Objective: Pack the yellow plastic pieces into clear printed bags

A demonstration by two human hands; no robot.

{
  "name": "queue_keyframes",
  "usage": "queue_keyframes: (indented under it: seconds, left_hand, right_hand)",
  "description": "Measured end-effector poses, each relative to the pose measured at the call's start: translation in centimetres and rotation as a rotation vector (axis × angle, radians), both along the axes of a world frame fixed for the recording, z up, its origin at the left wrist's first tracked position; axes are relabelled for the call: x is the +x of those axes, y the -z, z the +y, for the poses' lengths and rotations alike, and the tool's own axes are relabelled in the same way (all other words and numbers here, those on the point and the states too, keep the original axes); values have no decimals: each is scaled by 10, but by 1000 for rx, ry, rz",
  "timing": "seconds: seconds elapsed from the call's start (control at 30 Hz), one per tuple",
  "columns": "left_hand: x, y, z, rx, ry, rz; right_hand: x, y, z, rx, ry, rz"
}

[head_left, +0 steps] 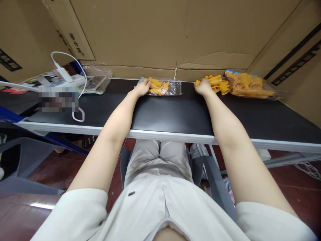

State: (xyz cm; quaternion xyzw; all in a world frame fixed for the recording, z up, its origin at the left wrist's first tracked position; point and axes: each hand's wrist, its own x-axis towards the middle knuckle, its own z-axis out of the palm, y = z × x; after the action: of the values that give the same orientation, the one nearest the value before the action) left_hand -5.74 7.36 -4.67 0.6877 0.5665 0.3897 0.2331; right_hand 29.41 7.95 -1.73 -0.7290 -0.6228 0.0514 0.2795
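"Pale shirt (150,207) closest to us, then two forearms (119,110) stretched across the desk (170,113). What are the hands on?"

"Left hand (143,87) on the left end of a clear packet (176,88), yellow pieces (159,87) in or on it; I can't tell which. Right hand (203,87) over loose yellow pieces (222,84), just left of a filled packet (249,85)."

"Gripping?"

"Both look curled, but the fingertips are hidden, so I can't tell whether either is pinching or merely resting."

"How would you handle it?"

"Left touch light and near the edge, since thin plastic probably creases and slides. Right taking few pieces at a time; those knobbly shapes could snag one another."

"And the reach?"

"Long. The clear packet lies toward the back, near the cardboard (140,33); working closer in would likely give finer control."
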Motion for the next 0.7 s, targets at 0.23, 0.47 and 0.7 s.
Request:
queue_keyframes:
  seconds: [0.23, 0.47, 0.7]
  left_hand:
    - [8, -10, -12, -42, -37, 155]
    - [8, -9, -13, -61, -52, 165]
    - [7, -10, -14, -65, -49, 179]
  right_hand:
    - [-11, -11, -20, -14, 23, -71]
    - [-17, -21, -20, 117, -35, 63]
    - [-43, -29, -26, 134, -184, 295]
